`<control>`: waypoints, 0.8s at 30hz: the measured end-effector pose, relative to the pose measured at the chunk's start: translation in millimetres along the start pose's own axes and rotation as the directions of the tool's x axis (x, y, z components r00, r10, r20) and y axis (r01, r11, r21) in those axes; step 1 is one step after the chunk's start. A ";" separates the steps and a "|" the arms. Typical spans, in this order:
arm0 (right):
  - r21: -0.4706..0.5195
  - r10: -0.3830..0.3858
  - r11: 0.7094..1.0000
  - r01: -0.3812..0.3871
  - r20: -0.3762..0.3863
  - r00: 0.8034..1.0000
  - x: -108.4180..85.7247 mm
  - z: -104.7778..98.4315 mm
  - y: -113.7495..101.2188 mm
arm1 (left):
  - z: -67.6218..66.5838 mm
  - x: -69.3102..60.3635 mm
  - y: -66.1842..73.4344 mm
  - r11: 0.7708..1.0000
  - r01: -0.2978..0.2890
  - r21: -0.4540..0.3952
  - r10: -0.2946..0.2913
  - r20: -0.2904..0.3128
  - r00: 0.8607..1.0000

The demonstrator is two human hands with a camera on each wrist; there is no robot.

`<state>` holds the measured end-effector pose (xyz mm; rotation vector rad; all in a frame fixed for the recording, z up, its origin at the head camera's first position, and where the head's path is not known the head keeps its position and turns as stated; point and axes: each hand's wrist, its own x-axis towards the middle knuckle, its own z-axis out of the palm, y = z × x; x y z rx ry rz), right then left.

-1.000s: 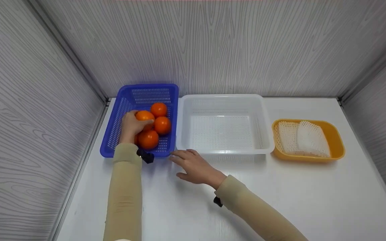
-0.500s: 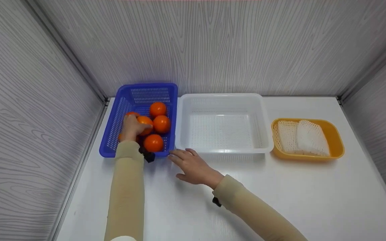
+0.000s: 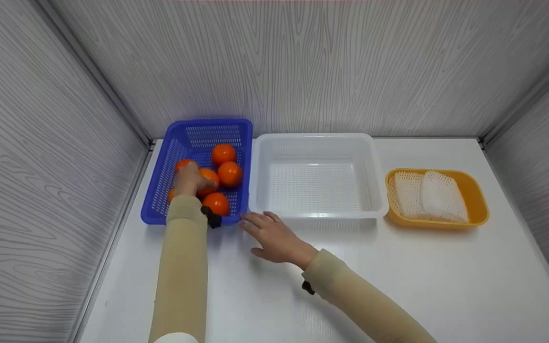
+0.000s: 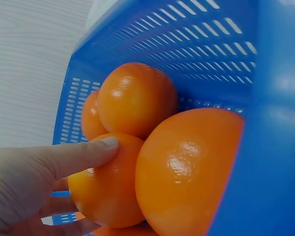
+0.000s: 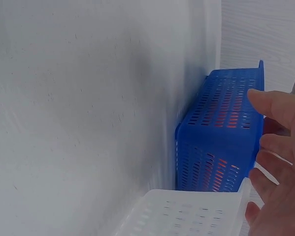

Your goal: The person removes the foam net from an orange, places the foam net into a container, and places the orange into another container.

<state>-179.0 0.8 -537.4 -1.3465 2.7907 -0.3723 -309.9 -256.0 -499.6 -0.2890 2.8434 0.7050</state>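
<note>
Inside the blue basket [image 3: 246, 129] at the left lie several oranges, one of them the back orange [image 3: 224, 154]. My left hand [image 3: 188, 180] reaches in and grips an orange [image 4: 108, 184]; in the left wrist view the thumb lies over its top and the other fingers go round its far side. A larger-looking orange [image 4: 189, 172] sits close beside it. My right hand [image 3: 278, 238] has its fingers loosely extended, with the fingertips at the basket's front right corner. In the right wrist view that hand [image 5: 282, 162] holds nothing.
A white basket [image 3: 317, 215] stands right beside the blue one. Farther right is a yellow container [image 3: 478, 202] with white foam nets [image 3: 441, 196] in it. Grey wood-grain walls [image 3: 303, 66] enclose the white table [image 3: 446, 281] at the back and sides.
My left hand has shifted slightly forward and right within the blue basket, with the oranges around it rolling a little. The front orange moved right, then slightly back left. My right hand stays put.
</note>
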 end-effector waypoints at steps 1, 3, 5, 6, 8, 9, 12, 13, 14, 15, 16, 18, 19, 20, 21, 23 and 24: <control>0.000 -0.001 1.000 0.001 -0.001 1.000 0.2 0.3 -0.3 | 1.0 0.4 -0.1 1.000 0.001 0.017 -0.001 0.006 1.000; -0.001 -0.003 1.000 0.003 -0.005 1.000 0.5 0.7 -0.7 | 3.5 1.1 -0.8 0.999 -0.001 0.041 0.000 0.023 1.000; -0.001 -0.006 1.000 0.006 -0.007 1.000 0.8 1.2 -0.9 | 6.2 1.8 -2.4 0.998 -0.008 0.058 0.005 0.045 0.999; -0.002 -0.009 1.000 0.009 -0.009 1.000 0.9 1.4 -0.9 | 7.3 2.0 -3.3 0.998 -0.008 0.061 0.005 0.060 0.998; 0.000 -0.013 1.000 0.013 -0.011 1.000 1.2 1.3 -0.9 | 8.9 2.1 -4.7 0.998 -0.013 0.059 0.008 0.087 0.996; 0.001 -0.015 1.000 0.015 -0.013 1.000 1.2 1.1 -0.9 | 9.3 2.1 -5.5 0.998 -0.018 0.054 0.013 0.099 0.995; 0.019 -0.021 1.000 0.021 -0.009 1.000 1.5 -0.1 0.9 | 9.7 2.1 -7.1 0.999 -0.033 0.022 0.030 0.124 0.992; 0.031 -0.024 0.999 0.024 -0.009 1.000 1.4 -0.9 1.9 | 9.7 2.1 -7.3 0.999 -0.042 0.015 0.040 0.130 0.991; 0.048 -0.027 0.998 0.027 -0.010 1.000 1.1 -1.7 3.2 | 9.8 2.0 -7.5 0.999 -0.050 0.008 0.048 0.137 0.989; 0.067 -0.030 0.997 0.031 -0.013 0.999 0.9 -2.6 4.6 | 9.7 1.8 -7.9 0.999 -0.053 0.000 0.053 0.143 0.988; 0.094 -0.036 0.995 0.037 -0.020 0.999 0.6 -3.3 6.4 | 9.7 1.5 -7.9 0.998 -0.056 -0.002 0.056 0.146 0.988; 0.146 -0.049 0.988 0.054 -0.039 0.998 -0.9 -5.9 9.9 | 9.4 0.6 -7.5 0.998 -0.062 -0.003 0.062 0.149 0.987; 0.170 -0.056 0.983 0.064 -0.052 0.997 -1.9 -7.6 11.8 | 9.1 -0.2 -7.0 0.998 -0.058 -0.017 0.060 0.155 0.986; 0.195 -0.062 0.978 0.074 -0.065 0.996 -3.2 -9.7 14.0 | 8.6 -1.1 -6.4 0.998 -0.045 -0.038 0.050 0.161 0.986; 0.214 -0.063 0.974 0.079 -0.078 0.995 -4.7 -12.2 16.1 | 8.2 -1.7 -5.7 0.998 -0.042 -0.050 0.050 0.165 0.985; 0.245 -0.053 0.967 0.075 -0.095 0.994 -8.9 -18.5 21.2 | 7.0 -3.5 -3.3 0.996 -0.028 -0.085 0.042 0.177 0.983; 0.255 -0.043 0.965 0.068 -0.102 0.994 -11.2 -22.0 24.2 | 6.5 -4.6 -2.1 0.995 -0.021 -0.101 0.039 0.181 0.983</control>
